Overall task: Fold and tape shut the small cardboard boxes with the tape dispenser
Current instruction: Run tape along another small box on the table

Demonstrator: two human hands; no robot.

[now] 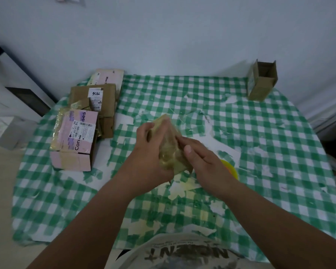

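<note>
A pale wall backs a table (279, 171) spread with a green-and-white checked cloth, its plastic skin torn through in white patches — the head view looks down on it from the person's seat.

At the middle of the cloth both hands close on 1 small cardboard box (170, 144), raised off the table and wrapped in glossy tape. Its long axis runs from about 11 o'clock, the far end, to 5 o'clock, the near corner. The left hand (145, 150) grips it from the 9 o'clock side, fingers curled over the far top edge. The right hand (200, 154) lies on the 3 o'clock face, fingers fairly straight and pressed flat along the tape, thumb on top. Both hands touch the box, so neither is nearer; my guess is that the right is smoothing tape down while the left steadies.

Just under the right wrist, at 4 o'clock from the box, a yellow-and-orange object (230, 168) shows — probably the tape dispenser, though most of it is hidden. The right hand is the closer one for reaching it.

At 10 o'clock, well apart, lies a pile of flattened boxes (89, 117) bearing labels. At 1 o'clock, near the far table edge, an open box (262, 80) stands upright, flaps untaped. Nothing stands between hands and either.
</note>
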